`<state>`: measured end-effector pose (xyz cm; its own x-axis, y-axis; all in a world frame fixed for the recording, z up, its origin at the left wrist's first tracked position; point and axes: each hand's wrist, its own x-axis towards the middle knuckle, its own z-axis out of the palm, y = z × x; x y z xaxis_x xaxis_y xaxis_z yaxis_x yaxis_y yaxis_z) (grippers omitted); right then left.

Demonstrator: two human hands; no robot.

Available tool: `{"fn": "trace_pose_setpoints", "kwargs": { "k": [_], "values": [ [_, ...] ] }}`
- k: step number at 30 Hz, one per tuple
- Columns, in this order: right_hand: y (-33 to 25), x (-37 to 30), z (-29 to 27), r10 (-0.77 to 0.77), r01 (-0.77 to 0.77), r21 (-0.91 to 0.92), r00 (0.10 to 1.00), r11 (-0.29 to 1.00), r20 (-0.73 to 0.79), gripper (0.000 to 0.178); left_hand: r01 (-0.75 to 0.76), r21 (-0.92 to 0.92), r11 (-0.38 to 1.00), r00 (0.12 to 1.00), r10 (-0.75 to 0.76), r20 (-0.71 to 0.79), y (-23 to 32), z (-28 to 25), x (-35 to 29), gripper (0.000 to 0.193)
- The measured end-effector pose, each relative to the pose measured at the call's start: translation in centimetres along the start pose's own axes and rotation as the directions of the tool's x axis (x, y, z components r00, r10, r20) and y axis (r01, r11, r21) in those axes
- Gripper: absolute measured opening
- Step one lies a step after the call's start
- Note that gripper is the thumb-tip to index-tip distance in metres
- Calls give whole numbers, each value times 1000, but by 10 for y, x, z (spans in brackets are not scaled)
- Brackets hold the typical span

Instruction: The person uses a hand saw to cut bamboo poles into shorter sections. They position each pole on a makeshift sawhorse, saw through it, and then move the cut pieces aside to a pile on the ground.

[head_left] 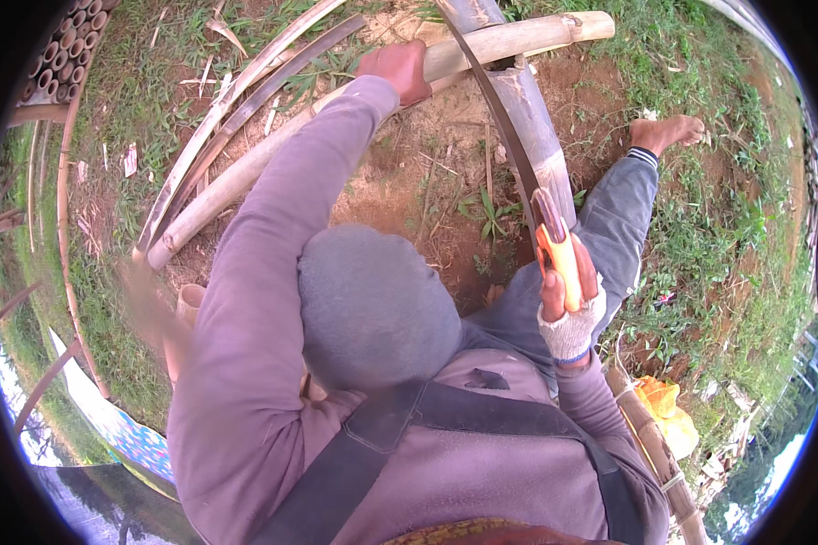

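Note:
My left hand (pixel 400 73) is closed over a pale bamboo pole (pixel 518 41), which runs from the lower left up to the upper right. The pole lies across a thicker grey bamboo piece (pixel 529 113), near a dark opening in it. My right hand (pixel 573 282), in a white fingerless glove, grips the orange handle of a handsaw (pixel 562 263). Its long curved blade stretches away from me and crosses the bamboo pole just right of my left hand. Whether its teeth have cut in cannot be made out.
Bamboo strips (pixel 236 109) lie left of the pole. Cut bamboo tubes (pixel 64 56) are stacked at the far left. My bare foot (pixel 668 134) rests on the grass at right. A yellow bag (pixel 666 411) lies at lower right, beside another bamboo pole (pixel 650 436).

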<state>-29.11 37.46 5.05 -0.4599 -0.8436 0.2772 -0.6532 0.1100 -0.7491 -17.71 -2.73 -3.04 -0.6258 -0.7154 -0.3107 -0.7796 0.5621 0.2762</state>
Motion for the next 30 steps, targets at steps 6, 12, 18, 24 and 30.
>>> {"fn": "trace_pose_setpoints", "kwargs": {
  "k": [6,12,18,24,30],
  "values": [
    [9,94,69,-110,110,4,992,994,-64,45,-16,-56,998,1000,16,8,0,2,-2,72],
    [6,73,47,-2,6,171,1000,985,-23,47,-59,-44,997,998,60,32,8,1,-22,66],
    [37,66,59,-228,232,30,968,972,-101,49,-138,-182,974,987,151,58,-5,-23,-12,77],
    [21,53,58,16,2,221,997,975,-77,49,-161,-215,963,975,188,115,-11,1,-4,92],
    [4,71,47,-63,69,73,994,995,-86,49,-24,-82,996,991,34,128,22,-7,-25,83]
  ]
}}
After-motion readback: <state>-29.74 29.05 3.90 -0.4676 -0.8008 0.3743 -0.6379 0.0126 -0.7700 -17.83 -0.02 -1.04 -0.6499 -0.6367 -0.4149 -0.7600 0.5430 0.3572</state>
